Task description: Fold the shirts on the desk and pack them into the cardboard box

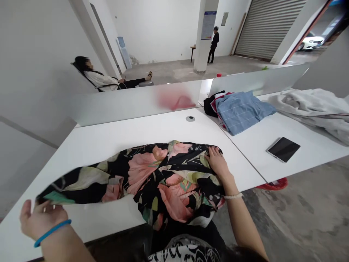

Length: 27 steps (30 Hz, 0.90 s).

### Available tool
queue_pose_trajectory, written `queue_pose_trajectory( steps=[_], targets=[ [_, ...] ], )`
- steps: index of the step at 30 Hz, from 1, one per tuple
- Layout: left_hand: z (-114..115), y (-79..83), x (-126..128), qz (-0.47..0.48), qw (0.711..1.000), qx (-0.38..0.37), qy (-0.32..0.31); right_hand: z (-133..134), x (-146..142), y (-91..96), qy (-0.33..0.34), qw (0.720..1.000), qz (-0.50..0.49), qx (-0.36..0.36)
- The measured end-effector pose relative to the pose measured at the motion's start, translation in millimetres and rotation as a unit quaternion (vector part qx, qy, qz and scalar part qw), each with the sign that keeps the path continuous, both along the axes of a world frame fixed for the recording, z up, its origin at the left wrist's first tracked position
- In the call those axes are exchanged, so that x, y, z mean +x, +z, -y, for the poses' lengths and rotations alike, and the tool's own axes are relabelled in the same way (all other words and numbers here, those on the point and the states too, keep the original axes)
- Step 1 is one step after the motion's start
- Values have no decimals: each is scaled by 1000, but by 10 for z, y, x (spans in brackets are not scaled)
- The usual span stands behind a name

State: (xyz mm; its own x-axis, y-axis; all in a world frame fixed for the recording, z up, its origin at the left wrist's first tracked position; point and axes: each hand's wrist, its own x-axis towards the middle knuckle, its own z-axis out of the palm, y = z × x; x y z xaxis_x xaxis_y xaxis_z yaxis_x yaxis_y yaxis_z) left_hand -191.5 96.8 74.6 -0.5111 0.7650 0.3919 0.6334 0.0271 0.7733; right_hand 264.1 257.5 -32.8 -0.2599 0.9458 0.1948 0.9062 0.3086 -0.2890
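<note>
A black garment with pink and green flowers [152, 174] lies spread across the white table [131, 131], part of it hanging over the near edge. My left hand [40, 218], with a blue band on the wrist, grips the garment's left end at the table's near left, fingers closed on the cloth. My right hand [216, 162], with a pearl bracelet on the wrist, rests on the garment's right edge, fingers curled onto the fabric.
A pile of folded clothes with a blue shirt on top [240, 109] and a dark tablet [283, 149] lie on the neighbouring table, a grey-white cloth [313, 105] further right. A frosted divider [131, 102] stands behind. One person reclines in a chair [100, 78]; another stands far back [213, 43].
</note>
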Motion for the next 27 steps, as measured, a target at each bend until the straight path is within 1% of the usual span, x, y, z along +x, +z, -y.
queue_pose_trajectory(
  steps=[1,3,4,5,6,7,8,9,10,11,13,14,15,16,17,18,20,22,24,25,27],
  targets=[
    [45,-103,-15,-2,1000,17,19,-50,37,48,-2,1000,-8,9],
    [75,-339,4,4,992,62,108,-94,50,129,1,1000,-15,15],
    [56,-453,47,12,987,70,142,-90,33,166,5,1000,-18,15],
    [15,-554,113,17,987,62,150,-69,4,203,9,1000,-21,15],
    [-43,-635,203,15,992,34,123,-30,-32,246,15,1000,-22,13],
    [-115,-695,313,0,998,-7,62,27,-73,299,24,999,-27,10],
    [-194,-733,438,-27,998,-51,-21,104,-115,365,39,998,-39,6],
    [-272,-752,571,-61,989,-87,-104,201,-157,443,61,996,-59,0],
    [-345,-756,704,-94,976,-108,-166,313,-197,530,94,992,-84,-9],
    [-408,-749,830,-119,963,-118,-213,436,-234,618,140,984,-109,-25],
    [-491,-722,1042,-146,942,-123,-275,675,-293,769,256,955,-133,-76],
    [-510,-709,1123,-152,935,-127,-294,774,-313,814,299,941,-126,-102],
    [-515,-702,1185,-160,929,-134,-307,848,-327,831,319,934,-113,-118],
    [-510,-701,1230,-171,922,-143,-317,894,-335,818,312,937,-99,-119],
    [-496,-708,1261,-185,914,-155,-327,913,-337,778,279,951,-84,-105],
    [-475,-722,1280,-199,905,-168,-336,906,-334,715,233,967,-69,-80],
    [-417,-765,1284,-219,890,-191,-352,842,-327,547,143,989,-35,-33],
    [-333,-798,1248,-204,888,-199,-360,747,-325,372,85,996,-3,-24],
    [-217,-779,1176,-156,900,-203,-354,659,-318,235,59,997,15,-45],
    [-147,-741,1130,-127,904,-210,-349,621,-303,187,54,997,11,-57],
    [9,-609,1040,-74,905,-240,-343,551,-225,133,40,996,-40,-70]
  ],
)
